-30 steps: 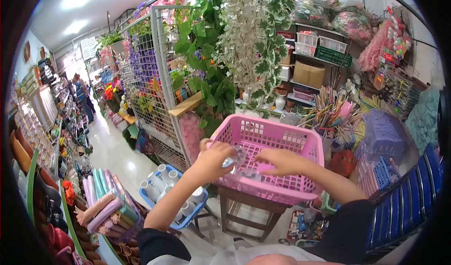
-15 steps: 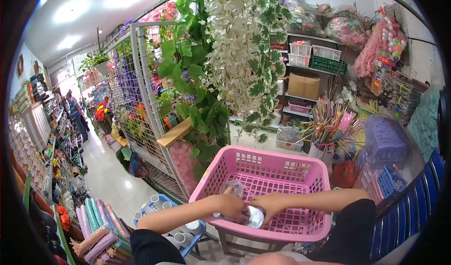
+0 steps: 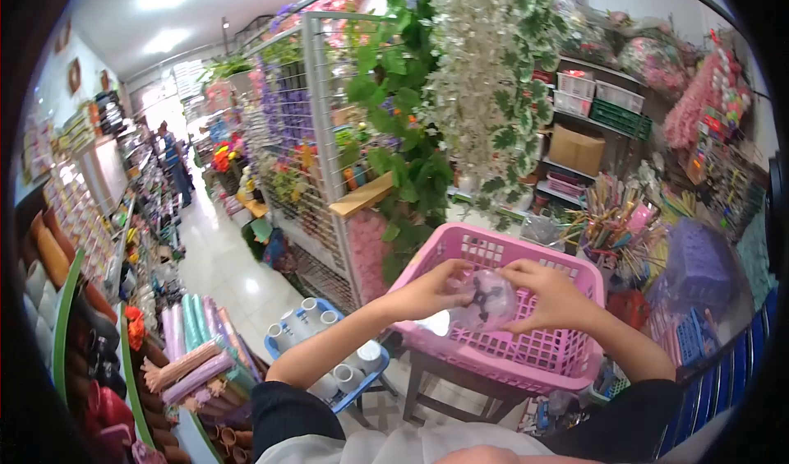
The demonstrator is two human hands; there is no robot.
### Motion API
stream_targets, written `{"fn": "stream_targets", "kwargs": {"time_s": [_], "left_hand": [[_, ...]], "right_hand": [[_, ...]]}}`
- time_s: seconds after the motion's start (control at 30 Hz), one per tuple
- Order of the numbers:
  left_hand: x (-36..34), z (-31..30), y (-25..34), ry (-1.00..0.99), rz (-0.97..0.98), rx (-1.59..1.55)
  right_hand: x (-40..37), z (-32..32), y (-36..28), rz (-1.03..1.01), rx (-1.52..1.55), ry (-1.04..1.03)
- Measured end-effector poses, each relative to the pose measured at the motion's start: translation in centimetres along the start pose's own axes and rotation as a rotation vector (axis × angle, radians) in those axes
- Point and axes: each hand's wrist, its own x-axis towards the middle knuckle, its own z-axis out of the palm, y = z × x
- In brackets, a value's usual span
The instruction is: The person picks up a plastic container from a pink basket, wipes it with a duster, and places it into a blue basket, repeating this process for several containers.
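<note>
Clear round piece: centre of the frame, lifted just above the pink basket; see-through, with a dark shape showing inside.
Left hand: fingers curled against the piece's left side, gripping it.
Right hand: fingers arched over the piece's top and right side, gripping it as well.
Basket: directly under both hands, its near rim close beneath the wrists; it sits on a wooden stool.
Edges: leafy vine hangs just behind the far rim; coloured sticks crowd the right.
Open room: white cups at lower left, bare aisle floor beyond them.
</note>
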Motion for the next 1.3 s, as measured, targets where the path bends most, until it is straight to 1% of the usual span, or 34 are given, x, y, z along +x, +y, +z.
{"fn": "stream_targets", "kwargs": {"time_s": [0.03,0.1,0.13,0.17,0.23,0.3,0.37,0.4,0.43,0.53,0.57,0.6,0.63,0.67,0.7,0.77,0.83,0.9,0.93,0.97,1.03,1.07,1.1,1.17,1.23,1.27,1.3], "left_hand": [[-1.5,-0.1,0.7,0.091,-0.038,-0.103],[-5.1,-0.7,2.0,0.098,-0.077,-0.354],[-7.4,-0.8,2.8,0.082,-0.081,-0.471],[-10.3,-1.0,4.6,0.052,-0.149,-0.462],[-15.3,0.4,3.4,0.182,-0.085,-0.579],[-21.1,2.0,5.4,0.355,-0.213,-0.565],[-26.8,3.8,5.8,0.47,-0.233,-0.677],[-29.6,5.1,5.9,0.571,-0.224,-0.679],[-32.5,6.2,5.3,0.619,-0.166,-0.757],[-40.5,10.5,8.0,0.868,-0.22,-0.739],[-42.7,12.4,8.6,0.957,-0.164,-0.758],[-44.6,14.2,9.3,1.044,-0.105,-0.769],[-46.4,15.9,10.3,1.118,-0.105,-0.757],[-47.8,17.7,11.5,1.215,-0.127,-0.721],[-49.2,19.4,12.5,1.31,-0.15,-0.685],[-51.5,23.1,13.2,1.45,-0.138,-0.648],[-52.8,26.2,14.5,1.68,-0.093,-0.603],[-53.6,29.1,15.8,1.799,-0.085,-0.562],[-53.9,30.6,15.6,1.876,-0.04,-0.565],[-54.0,31.8,15.5,1.95,0.009,-0.566],[-53.8,33.5,15.4,2.069,0.043,-0.551],[-53.8,34.6,14.7,2.144,0.059,-0.529],[-53.9,35.4,14.1,2.215,0.075,-0.503],[-53.9,36.4,13.3,2.29,0.099,-0.456],[-53.5,37.0,12.4,2.36,0.152,-0.448],[-53.3,37.1,12.0,2.396,0.158,-0.403],[-53.2,37.1,11.8,2.42,0.162,-0.396]], "right_hand": [[0.2,-0.6,-1.4,-0.037,0.025,0.081],[1.0,-1.1,-4.1,-0.105,0.034,0.072],[1.7,-1.2,-5.5,-0.182,0.07,0.049],[2.4,-0.9,-6.8,-0.261,0.106,0.026],[3.8,0.9,-9.4,-0.365,0.173,-0.017],[5.2,3.2,-12.3,-0.531,0.168,-0.021],[6.8,5.2,-15.7,-0.621,0.278,-0.185],[7.6,6.5,-17.4,-0.691,0.315,-0.236],[8.3,7.8,-19.3,-0.764,0.355,-0.29],[10.0,11.2,-25.8,-1.001,0.392,-0.412],[10.3,12.5,-28.0,-1.063,0.418,-0.445],[10.6,13.8,-30.3,-1.146,0.435,-0.484],[10.7,14.9,-32.6,-1.23,0.449,-0.521],[10.6,15.8,-34.9,-1.275,0.477,-0.601],[10.5,16.9,-37.1,-1.336,0.495,-0.626],[10.1,18.6,-41.5,-1.543,0.549,-0.637],[9.4,19.5,-45.7,-1.65,0.567,-0.709],[8.6,20.3,-49.6,-1.847,0.543,-0.7],[8.3,20.5,-51.4,-1.921,0.484,-0.693],[8.0,21.0,-53.0,-1.967,0.493,-0.7],[7.7,22.8,-56.1,-2.118,0.237,-0.351],[7.5,24.1,-57.6,-2.114,0.173,-0.227],[7.6,25.8,-59.5,-2.094,0.196,-0.093],[7.4,27.7,-63.0,-1.846,0.18,-0.114],[7.7,30.5,-65.7,-1.639,0.051,0.05],[8.2,31.7,-67.3,-1.556,0.007,-0.079],[8.4,32.8,-68.1,-1.489,-0.003,-0.052]]}}
